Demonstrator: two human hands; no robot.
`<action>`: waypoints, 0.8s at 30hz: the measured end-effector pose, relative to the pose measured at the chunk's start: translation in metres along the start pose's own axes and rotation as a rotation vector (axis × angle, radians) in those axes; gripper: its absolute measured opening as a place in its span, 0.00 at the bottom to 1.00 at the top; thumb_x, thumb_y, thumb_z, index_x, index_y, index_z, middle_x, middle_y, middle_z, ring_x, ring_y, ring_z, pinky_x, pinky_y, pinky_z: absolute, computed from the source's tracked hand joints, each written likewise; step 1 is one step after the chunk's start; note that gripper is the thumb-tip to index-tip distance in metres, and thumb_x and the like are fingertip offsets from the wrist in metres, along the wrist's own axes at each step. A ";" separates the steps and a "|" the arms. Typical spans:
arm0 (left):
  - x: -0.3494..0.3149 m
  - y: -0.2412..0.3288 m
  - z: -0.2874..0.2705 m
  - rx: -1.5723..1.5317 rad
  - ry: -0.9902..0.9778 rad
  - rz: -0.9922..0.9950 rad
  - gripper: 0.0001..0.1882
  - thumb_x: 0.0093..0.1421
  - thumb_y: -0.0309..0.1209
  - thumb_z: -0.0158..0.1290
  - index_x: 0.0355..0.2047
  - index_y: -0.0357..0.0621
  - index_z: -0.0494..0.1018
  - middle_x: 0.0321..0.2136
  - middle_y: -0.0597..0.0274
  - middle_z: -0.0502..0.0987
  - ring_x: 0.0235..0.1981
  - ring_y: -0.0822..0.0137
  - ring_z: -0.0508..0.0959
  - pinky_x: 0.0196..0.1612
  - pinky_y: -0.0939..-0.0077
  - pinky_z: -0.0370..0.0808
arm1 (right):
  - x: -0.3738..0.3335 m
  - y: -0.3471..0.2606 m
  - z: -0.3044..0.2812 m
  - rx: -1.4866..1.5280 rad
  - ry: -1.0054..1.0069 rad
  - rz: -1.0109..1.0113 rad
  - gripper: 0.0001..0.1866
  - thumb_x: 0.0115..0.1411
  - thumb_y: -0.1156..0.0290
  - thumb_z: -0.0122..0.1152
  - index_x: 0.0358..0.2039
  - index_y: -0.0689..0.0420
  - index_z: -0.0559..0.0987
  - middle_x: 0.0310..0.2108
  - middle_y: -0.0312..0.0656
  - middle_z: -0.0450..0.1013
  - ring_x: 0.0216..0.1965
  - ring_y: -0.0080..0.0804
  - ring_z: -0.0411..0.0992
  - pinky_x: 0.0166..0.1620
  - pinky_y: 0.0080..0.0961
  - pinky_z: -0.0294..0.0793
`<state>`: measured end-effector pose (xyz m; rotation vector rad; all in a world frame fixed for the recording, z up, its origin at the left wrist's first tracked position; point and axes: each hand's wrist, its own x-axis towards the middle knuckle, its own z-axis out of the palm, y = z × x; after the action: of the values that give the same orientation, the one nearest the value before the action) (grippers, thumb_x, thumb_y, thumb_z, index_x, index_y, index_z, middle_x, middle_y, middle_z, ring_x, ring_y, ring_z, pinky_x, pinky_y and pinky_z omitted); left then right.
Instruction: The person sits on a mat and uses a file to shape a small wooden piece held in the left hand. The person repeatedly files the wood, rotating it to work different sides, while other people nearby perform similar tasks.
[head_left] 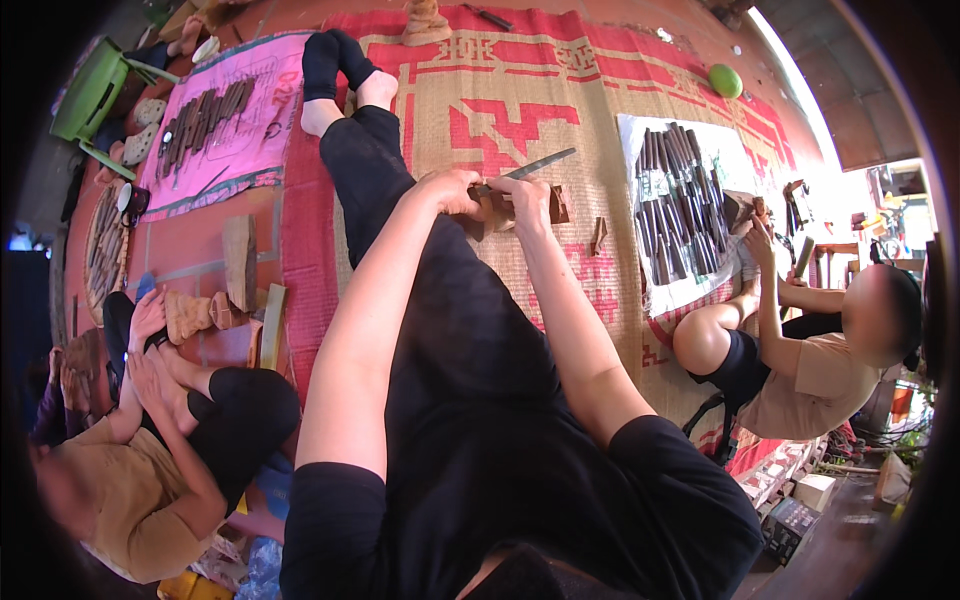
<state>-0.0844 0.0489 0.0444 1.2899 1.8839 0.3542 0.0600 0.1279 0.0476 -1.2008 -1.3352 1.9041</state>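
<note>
Above my outstretched legs, my left hand (452,192) is closed at a brown piece of carved wood (492,216), its fingers partly hidden. My right hand (527,198) is closed beside it, fingers at a long flat metal blade (545,162) that slants up to the right. The blade's near end disappears between the two hands, so how it is gripped there is partly hidden. A dark brown wooden block (559,205) shows just right of my right hand. Farther right, a small wooden offcut (599,236) lies on the red and tan mat (560,80).
Many dark-handled tools lie on a white sheet (650,290) at right and a pink sheet (260,130) at left. One person (810,370) sits right, working wood; another (150,480) sits left. Carved wood (427,25), a green ball (725,81) and a green chair (90,95) stand around.
</note>
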 end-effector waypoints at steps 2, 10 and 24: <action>0.004 -0.003 0.005 0.006 0.027 0.002 0.38 0.35 0.42 0.66 0.49 0.44 0.71 0.42 0.54 0.76 0.44 0.61 0.75 0.46 0.73 0.70 | 0.013 0.013 -0.006 -0.001 0.060 0.053 0.07 0.40 0.78 0.66 0.20 0.66 0.76 0.19 0.43 0.73 0.16 0.27 0.70 0.18 0.19 0.67; 0.009 -0.013 0.008 -0.116 -0.011 -0.010 0.37 0.36 0.43 0.65 0.49 0.45 0.71 0.42 0.55 0.77 0.43 0.61 0.75 0.47 0.72 0.70 | 0.004 0.002 -0.001 -0.020 -0.026 0.002 0.07 0.41 0.77 0.66 0.22 0.64 0.77 0.20 0.41 0.73 0.19 0.27 0.70 0.23 0.21 0.67; -0.001 0.006 0.001 0.076 0.021 -0.013 0.41 0.34 0.45 0.65 0.51 0.45 0.70 0.45 0.55 0.76 0.45 0.60 0.75 0.48 0.74 0.70 | 0.023 0.018 -0.015 -0.150 0.033 0.076 0.09 0.42 0.75 0.65 0.23 0.65 0.77 0.21 0.43 0.74 0.23 0.29 0.72 0.28 0.24 0.70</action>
<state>-0.0795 0.0505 0.0478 1.3284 1.9391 0.2935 0.0638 0.1462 0.0209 -1.3680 -1.4557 1.8540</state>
